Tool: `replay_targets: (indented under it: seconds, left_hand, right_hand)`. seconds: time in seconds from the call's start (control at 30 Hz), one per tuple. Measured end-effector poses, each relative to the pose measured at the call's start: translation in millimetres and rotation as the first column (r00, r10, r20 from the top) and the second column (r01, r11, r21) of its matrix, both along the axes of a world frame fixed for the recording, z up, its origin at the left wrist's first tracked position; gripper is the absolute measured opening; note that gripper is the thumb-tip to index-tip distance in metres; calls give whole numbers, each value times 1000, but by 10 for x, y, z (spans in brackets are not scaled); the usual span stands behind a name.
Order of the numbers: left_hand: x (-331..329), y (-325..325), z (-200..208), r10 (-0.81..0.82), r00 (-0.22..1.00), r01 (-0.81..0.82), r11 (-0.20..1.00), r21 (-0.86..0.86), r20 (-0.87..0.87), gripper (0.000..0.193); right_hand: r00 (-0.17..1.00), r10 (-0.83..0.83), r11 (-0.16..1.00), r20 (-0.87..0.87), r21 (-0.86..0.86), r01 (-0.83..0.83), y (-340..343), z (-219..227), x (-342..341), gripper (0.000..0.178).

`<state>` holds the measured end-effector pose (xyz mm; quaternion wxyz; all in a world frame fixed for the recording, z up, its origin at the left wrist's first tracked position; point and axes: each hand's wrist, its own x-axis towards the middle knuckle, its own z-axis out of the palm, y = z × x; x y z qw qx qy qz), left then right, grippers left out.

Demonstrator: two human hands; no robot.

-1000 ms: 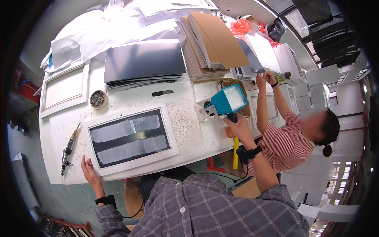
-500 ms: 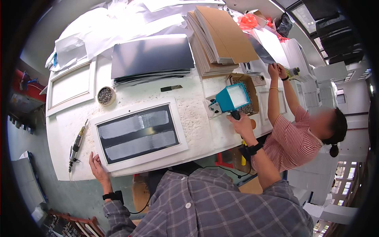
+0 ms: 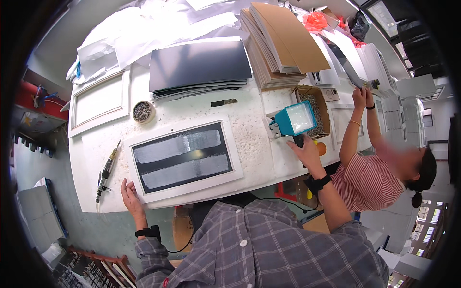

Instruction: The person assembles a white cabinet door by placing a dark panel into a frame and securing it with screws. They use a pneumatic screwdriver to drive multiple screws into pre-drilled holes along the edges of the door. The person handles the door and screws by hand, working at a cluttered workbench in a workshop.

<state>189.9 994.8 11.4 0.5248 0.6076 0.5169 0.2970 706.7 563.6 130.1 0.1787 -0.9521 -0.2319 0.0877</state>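
The white tabletop (image 3: 259,165) is occupied near its front edge by a white-framed dark panel (image 3: 178,157), banded in grey. Beside a cardboard box (image 3: 326,115) of grit, a teal tool (image 3: 288,121) is held. The left hand (image 3: 132,196) is placed at the panel's lower left edge, fingers loosely open, nothing gripped. By the right hand (image 3: 307,153), fingers curled closed, the tool's black handle (image 3: 299,140) is grasped.
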Motion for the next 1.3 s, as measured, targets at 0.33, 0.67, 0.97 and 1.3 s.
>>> replay_targets:
  seconds: [0.33,0.67,0.97,1.3]
  left_hand:
    - [2349,-1024,2312,-438,865,456,890,-20,246,54]
    - [3759,-1795,2607,-822,495,838,537,95,281,50]
    - [3360,-1814,2152,-760,630,777,619,-118,159,50]
    - [3167,-1832,2026,-694,682,726,681,-96,229,47]
  right_hand:
    - [999,51,986,11,157,-52,343,1614,920,58]
    - [739,-227,454,-635,602,657,614,795,2752,45]
    - [676,19,96,-737,674,732,764,759,3025,22]
    - [995,-75,608,65,794,-6,1319,1863,2116,23]
